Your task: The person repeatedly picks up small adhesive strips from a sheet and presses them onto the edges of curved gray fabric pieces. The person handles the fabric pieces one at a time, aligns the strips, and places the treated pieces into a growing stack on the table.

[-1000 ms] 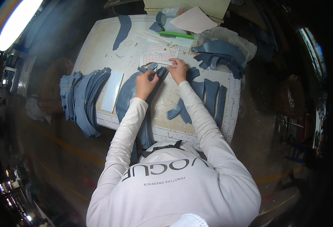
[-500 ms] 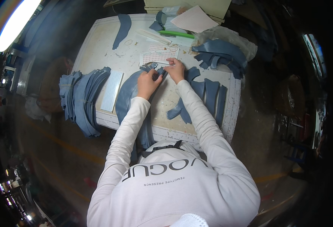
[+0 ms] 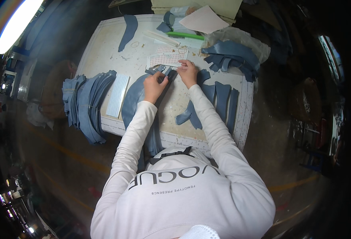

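A stack of long, curved blue-grey cut pieces [image 3: 133, 97], leather-like, lies in front of me and hangs over the near table edge. My left hand [image 3: 154, 88] is closed at the far end of these pieces, thumb and fingers pinching a blue strip end. Just right of it, my right hand [image 3: 188, 75] has its thumb and index finger drawn together by the corner of a sheet of small red-marked stickers [image 3: 163, 59]. Anything between those right fingertips is too small to make out. A second, similar sticker sheet [image 3: 168, 49] lies partly beneath the first.
A thick bundle of blue pieces [image 3: 88, 105] overhangs the left edge, beside a pale-blue gridded sheet [image 3: 118, 95]. Loose blue strips [image 3: 222, 99] lie right. Further back are a blue pile [image 3: 235, 55] on clear plastic, a green strip [image 3: 185, 36] and a pale paper sheet [image 3: 204, 20].
My right hand has shifted slightly right, away from my left hand. My left hand has moved a little left and stays at the strip ends.
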The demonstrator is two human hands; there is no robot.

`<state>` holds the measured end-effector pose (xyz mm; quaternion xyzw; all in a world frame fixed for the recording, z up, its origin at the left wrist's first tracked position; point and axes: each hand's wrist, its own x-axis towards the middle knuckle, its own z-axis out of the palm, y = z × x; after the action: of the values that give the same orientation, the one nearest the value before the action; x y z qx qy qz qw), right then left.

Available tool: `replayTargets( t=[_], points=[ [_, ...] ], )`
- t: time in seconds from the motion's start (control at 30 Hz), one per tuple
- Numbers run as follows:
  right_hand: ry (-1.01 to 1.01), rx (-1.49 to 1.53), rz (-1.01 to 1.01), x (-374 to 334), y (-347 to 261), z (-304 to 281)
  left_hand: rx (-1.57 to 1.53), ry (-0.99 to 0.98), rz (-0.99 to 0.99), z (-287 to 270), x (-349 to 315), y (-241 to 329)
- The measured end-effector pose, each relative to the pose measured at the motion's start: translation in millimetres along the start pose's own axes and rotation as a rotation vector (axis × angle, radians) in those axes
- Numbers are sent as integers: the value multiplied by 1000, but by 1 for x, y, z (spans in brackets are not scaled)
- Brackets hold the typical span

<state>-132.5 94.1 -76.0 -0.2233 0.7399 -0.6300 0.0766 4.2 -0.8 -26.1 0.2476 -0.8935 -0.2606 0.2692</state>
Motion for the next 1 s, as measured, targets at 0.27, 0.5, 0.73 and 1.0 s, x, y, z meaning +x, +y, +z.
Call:
replayTargets(
  t=[0.27, 0.5, 0.73, 1.0],
  points=[
    [-223, 208, 66, -3, -10, -1, -48, 72, -18, 2, 0, -6],
    [-327, 407, 244, -4, -12, 7, -70, 88, -28, 2, -1, -3],
    [-404, 425, 399, -8, -19, 17, -71, 13, -34, -9, -2, 7],
    [-388, -120, -69, -14, -41, 23, -671, -33, -263, -42, -10, -27]
  ],
)
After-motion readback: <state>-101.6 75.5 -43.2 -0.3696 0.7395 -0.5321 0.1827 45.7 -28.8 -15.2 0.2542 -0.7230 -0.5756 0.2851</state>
